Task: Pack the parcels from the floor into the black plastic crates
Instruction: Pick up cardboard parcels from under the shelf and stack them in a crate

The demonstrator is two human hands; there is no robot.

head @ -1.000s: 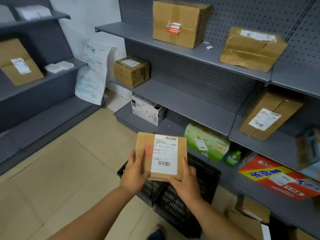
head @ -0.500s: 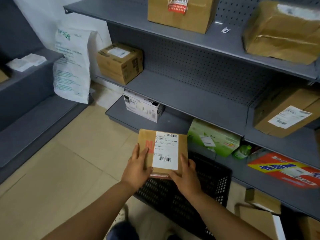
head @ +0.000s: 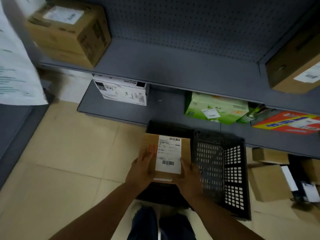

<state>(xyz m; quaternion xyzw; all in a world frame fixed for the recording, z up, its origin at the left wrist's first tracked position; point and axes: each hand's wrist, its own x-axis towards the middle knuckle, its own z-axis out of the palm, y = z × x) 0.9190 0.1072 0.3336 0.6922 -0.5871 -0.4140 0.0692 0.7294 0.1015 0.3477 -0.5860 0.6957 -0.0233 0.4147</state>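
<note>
head cam | steep downward look, close over both hands | shelving beyond them | floor to their left

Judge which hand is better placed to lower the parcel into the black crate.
Right, probably. The right hand grips the parcel on the side nearest the open black crate; the left hand holds the far side.

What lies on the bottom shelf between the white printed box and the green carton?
Head view: only bare grey shelf between the white printed box and the green carton.
</note>
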